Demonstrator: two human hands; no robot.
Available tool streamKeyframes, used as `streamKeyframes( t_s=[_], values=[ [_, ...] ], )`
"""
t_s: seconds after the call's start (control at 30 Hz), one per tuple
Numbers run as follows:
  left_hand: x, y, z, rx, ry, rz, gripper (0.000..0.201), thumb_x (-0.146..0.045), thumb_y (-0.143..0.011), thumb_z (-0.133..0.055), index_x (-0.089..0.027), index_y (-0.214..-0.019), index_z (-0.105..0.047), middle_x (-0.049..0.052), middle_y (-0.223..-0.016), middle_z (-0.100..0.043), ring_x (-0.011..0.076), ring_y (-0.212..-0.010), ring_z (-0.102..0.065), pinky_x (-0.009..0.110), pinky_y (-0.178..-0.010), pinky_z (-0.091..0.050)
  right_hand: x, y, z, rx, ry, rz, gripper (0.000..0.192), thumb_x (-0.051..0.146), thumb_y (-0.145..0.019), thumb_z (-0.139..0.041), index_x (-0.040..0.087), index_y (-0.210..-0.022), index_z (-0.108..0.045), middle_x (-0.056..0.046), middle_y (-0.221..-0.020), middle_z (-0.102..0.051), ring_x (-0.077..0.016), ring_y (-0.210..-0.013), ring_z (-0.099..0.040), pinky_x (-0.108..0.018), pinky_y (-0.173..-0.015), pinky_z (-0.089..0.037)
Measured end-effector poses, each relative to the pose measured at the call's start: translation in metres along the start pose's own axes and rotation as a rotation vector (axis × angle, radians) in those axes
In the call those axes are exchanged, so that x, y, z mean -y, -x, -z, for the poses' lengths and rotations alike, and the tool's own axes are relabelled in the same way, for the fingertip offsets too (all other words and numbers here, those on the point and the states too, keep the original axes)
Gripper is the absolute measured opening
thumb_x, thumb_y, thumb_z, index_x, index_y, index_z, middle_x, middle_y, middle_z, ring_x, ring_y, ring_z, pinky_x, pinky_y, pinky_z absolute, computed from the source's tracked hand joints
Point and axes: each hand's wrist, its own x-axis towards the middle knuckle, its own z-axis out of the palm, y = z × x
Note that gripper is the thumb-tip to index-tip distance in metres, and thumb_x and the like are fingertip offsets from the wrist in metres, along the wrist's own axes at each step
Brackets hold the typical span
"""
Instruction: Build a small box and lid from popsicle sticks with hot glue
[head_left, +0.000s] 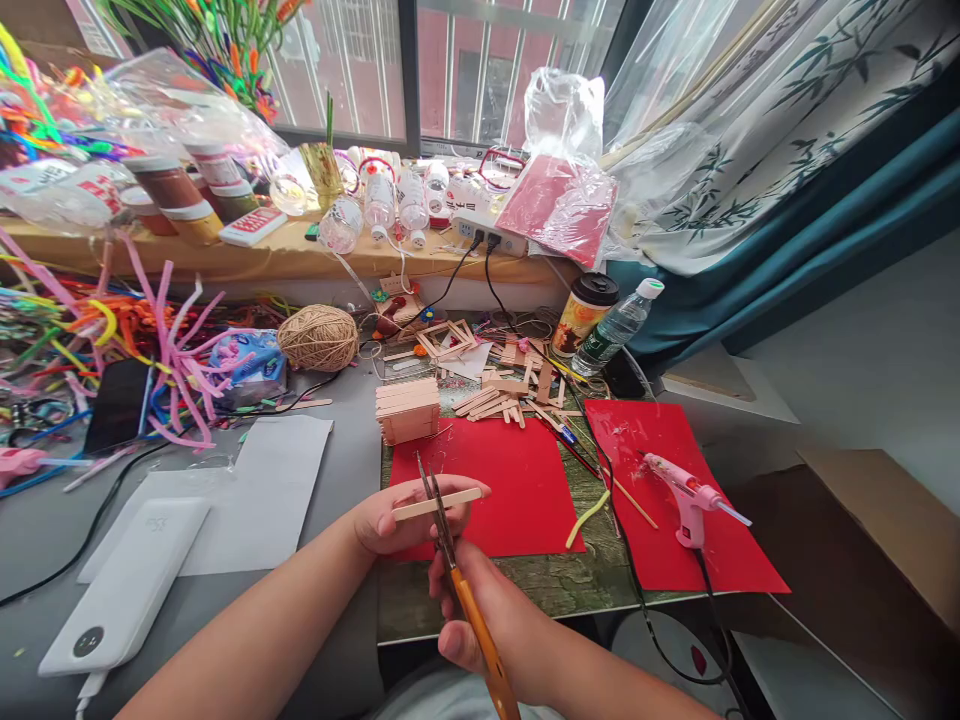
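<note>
My left hand point(379, 518) is closed on a wooden craft stick point(466, 497), which lies across its fingers. In my right hand point(499, 600) is a pair of scissors point(469, 595) with orange handles. Its two narrow blades point away from me, slightly apart, and cross the stick near its middle. Under and beyond both hands lies a red sheet point(510, 480). At its far left corner stands a small box of craft sticks point(409, 410). Loose craft sticks point(499, 400) are heaped just behind the sheet.
A pink glue gun point(686, 500) rests on another red sheet point(630, 440), its cord hanging off the edge. Behind stand a water bottle point(619, 325) and a lidded cup point(581, 315). At left are a white power bank point(127, 580), a twine ball point(319, 337) and pipe cleaners point(169, 350).
</note>
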Motion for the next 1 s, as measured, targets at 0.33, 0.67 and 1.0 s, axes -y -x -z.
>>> streamKeyframes(
  t_s=[0.33,0.67,1.0],
  values=[
    [0.001,0.0,0.003,0.012,-0.035,-0.016,0.114,-0.072,-0.056,-0.086,-0.016,-0.149,-0.053,0.002,-0.085,-0.039,0.0158,-0.074,-0.035,0.029,-0.067,-0.031,-0.003,0.001,-0.008,-0.095,0.031,-0.015,0.079,0.083,-0.077,-0.068,0.023,-0.125,-0.049,-0.008,-0.111,-0.054,-0.0218,-0.092,-0.05,-0.032,-0.074,-0.046],
    [0.0,-0.001,0.002,0.032,-0.054,-0.045,0.113,-0.073,-0.058,-0.085,-0.017,-0.151,-0.051,0.002,-0.088,-0.039,0.0151,-0.074,-0.033,0.029,-0.068,-0.029,0.002,-0.004,-0.014,-0.137,0.002,-0.023,0.069,0.084,-0.086,-0.054,0.02,-0.113,-0.049,-0.004,-0.099,-0.048,-0.0173,-0.082,-0.04,-0.032,-0.072,-0.04],
    [-0.003,-0.002,0.002,0.01,0.005,-0.002,0.115,-0.067,-0.054,-0.091,-0.016,-0.15,-0.052,0.004,-0.094,-0.042,0.0144,-0.076,-0.034,0.027,-0.07,-0.03,0.0,-0.005,-0.014,-0.205,0.026,-0.066,0.044,0.061,-0.094,-0.06,0.02,-0.108,-0.053,-0.003,-0.095,-0.05,-0.0173,-0.081,-0.046,-0.033,-0.074,-0.043]
  ],
)
